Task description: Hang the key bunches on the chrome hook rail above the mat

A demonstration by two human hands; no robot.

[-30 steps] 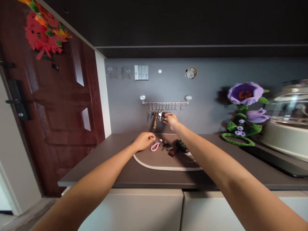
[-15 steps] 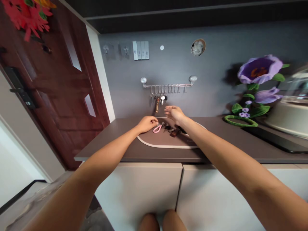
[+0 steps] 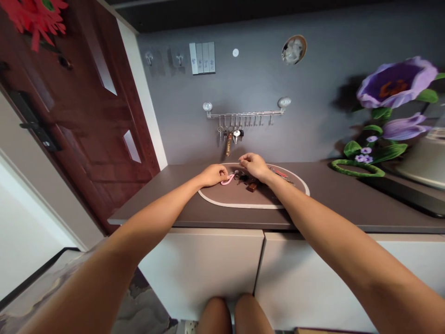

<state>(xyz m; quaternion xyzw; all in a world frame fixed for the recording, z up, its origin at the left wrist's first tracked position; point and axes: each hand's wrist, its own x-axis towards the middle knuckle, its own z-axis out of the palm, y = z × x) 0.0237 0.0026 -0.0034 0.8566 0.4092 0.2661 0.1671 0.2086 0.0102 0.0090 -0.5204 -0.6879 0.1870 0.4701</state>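
Note:
My left hand (image 3: 214,175) rests at the left of an oval brown mat (image 3: 229,200) with a pale rim. Its thumb and fingers are pinched on a pink loop strap (image 3: 226,181). My right hand (image 3: 254,166) hovers above the mat's back middle, fingers loosely bent, with nothing visible between them. Dark keys (image 3: 242,178) lie between the hands, beside a reddish-brown block-shaped tag (image 3: 252,187). A red item (image 3: 281,173) lies partly behind my right wrist. Several keys (image 3: 237,134) and a brown tag (image 3: 228,144) hang on the left hooks of a clear rail (image 3: 246,114).
The rail is fixed to the grey wall above the counter (image 3: 149,190). At the right stand purple craft flowers (image 3: 396,88) with a green ring base, a flat black object (image 3: 406,197) and a pale rounded appliance (image 3: 424,160). A dark red door (image 3: 90,116) is on the left.
My right hand has lowered slightly away from the hanging keys, its fingers more bent. My left fingers have closed on the pink strap. The view has shifted a little.

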